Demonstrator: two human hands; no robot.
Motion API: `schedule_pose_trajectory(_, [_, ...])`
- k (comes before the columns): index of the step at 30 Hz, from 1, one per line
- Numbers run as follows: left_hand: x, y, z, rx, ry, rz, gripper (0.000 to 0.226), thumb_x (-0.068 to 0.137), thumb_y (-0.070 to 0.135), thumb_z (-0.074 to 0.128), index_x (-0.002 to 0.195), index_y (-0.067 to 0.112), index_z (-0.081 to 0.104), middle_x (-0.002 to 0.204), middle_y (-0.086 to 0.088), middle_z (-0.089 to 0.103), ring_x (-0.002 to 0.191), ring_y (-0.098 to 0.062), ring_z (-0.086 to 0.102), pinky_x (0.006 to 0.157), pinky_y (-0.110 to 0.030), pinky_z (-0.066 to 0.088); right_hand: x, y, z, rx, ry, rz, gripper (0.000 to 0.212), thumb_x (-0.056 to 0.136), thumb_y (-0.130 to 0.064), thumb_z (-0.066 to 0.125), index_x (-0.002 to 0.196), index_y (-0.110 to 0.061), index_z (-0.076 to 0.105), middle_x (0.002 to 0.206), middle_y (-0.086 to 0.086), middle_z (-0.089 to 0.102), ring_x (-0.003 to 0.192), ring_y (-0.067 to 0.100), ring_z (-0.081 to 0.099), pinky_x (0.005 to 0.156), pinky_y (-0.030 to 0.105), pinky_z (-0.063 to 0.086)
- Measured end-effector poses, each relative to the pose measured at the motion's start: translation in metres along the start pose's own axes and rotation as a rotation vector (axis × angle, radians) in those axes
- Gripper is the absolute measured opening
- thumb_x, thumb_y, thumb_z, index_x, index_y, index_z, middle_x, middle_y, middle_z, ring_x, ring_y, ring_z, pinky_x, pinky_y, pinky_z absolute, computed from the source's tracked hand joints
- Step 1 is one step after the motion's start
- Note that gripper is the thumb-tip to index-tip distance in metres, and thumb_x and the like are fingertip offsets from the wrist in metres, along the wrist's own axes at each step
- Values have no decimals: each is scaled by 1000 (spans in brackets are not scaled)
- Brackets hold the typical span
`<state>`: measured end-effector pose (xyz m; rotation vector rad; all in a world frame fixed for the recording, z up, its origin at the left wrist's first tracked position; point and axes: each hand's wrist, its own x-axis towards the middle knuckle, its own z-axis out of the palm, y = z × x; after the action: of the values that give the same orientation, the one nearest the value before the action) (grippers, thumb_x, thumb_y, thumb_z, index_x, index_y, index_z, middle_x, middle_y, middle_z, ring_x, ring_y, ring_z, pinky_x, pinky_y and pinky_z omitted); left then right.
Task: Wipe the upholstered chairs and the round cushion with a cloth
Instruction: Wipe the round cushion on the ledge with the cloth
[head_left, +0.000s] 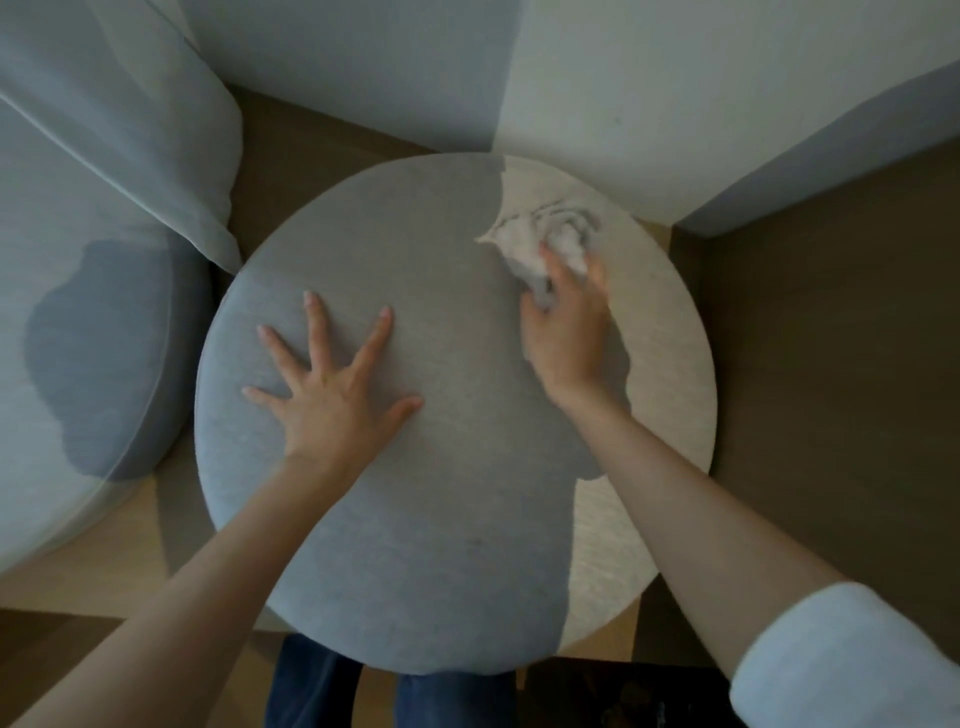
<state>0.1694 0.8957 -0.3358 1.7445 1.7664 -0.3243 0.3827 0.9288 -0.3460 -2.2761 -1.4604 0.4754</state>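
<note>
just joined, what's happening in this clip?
A person is wiping a round cushion with a cloth. The right hand presses the crumpled white cloth onto the cushion's far right part, where sunlight falls. The left hand lies flat on the cushion's middle, fingers spread, apparently steadying it. A sheer curtain hangs at the left over another upholstered seat.

Right arm: whitish, light-blue-tinted sleeve, soft fabric, thick cuff near elbow; right forearm bare below it. Left forearm bare to frame edge. Legs: dark blue jeans.
</note>
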Motion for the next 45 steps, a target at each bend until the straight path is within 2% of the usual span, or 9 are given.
schedule_pose_trajectory(4, [-3, -4, -6, 25, 3, 10, 85, 81, 66, 53, 142, 59, -6, 153, 7, -32, 140, -43, -23, 103, -75, 12, -23, -31, 11, 57, -120, -267, 43, 77, -17, 64, 120, -20, 68, 119, 16, 58, 109, 34, 56, 91, 40, 46])
schedule_pose_trajectory(9, [-16, -36, -11, 21, 132, 27, 79, 85, 60, 52, 147, 52, 4, 160, 3, -9, 145, -37, -4, 105, -70, 20, 44, 1, -14, -116, 42, -15, 50, 92, -36, 56, 140, -36, 44, 145, 12, 33, 128, 33, 31, 103, 39, 33])
schedule_pose_trajectory(13, [-23, -48, -6, -157, 104, -124, 84, 79, 65, 56, 143, 60, 0, 158, 9, -17, 143, -41, -11, 103, -74, 20, 74, -9, 3, -123, 7, 179, 48, 95, -33, 50, 142, -32, 44, 152, 8, 32, 132, 30, 32, 104, 31, 26])
schedule_pose_trajectory(18, [-20, -51, -8, -151, 78, -92, 87, 79, 63, 59, 143, 58, 0, 157, 13, -19, 142, -43, -12, 101, -73, 25, 26, -88, 56, -130, -168, -211, 45, 92, -20, 49, 136, -28, 53, 141, 7, 49, 118, 30, 48, 98, 34, 31])
schedule_pose_trajectory(23, [-32, -74, -13, -206, 156, -14, 85, 80, 47, 68, 148, 44, 18, 161, 1, -1, 144, -40, 7, 108, -64, 28, 4, -110, 60, -143, -291, -562, 44, 91, -20, 54, 134, -30, 56, 131, 8, 54, 113, 33, 46, 92, 38, 39])
schedule_pose_trajectory(29, [-59, -100, 6, -524, 191, -149, 89, 80, 49, 68, 149, 46, 12, 161, -3, 5, 143, -29, 23, 109, -50, 31, 68, -70, 38, -179, -74, -14, 49, 94, -21, 48, 143, -28, 45, 146, 15, 39, 123, 37, 40, 97, 30, 27])
schedule_pose_trajectory(36, [-55, -129, 7, -700, 175, -201, 93, 78, 27, 77, 151, 31, 20, 155, 9, 27, 140, -15, 29, 113, -38, 30, -44, -158, 90, -105, -492, -630, 47, 90, -16, 52, 134, -30, 55, 131, 7, 58, 113, 31, 47, 93, 32, 30])
schedule_pose_trajectory(40, [-76, -145, 17, -797, 134, -144, 81, 84, 16, 70, 148, 36, 23, 152, 9, 31, 134, -11, 34, 92, -23, 43, -58, -148, 81, -138, -632, -871, 48, 92, -16, 54, 137, -32, 51, 143, 4, 48, 120, 30, 41, 98, 38, 38])
schedule_pose_trajectory(45, [-104, -145, 37, -881, 154, -179, 79, 86, 16, 67, 144, 46, 24, 143, 23, 29, 125, -2, 36, 71, -5, 44, -2, -142, 79, -158, -254, -455, 43, 96, -23, 49, 138, -32, 51, 135, 5, 52, 117, 30, 42, 94, 32, 37])
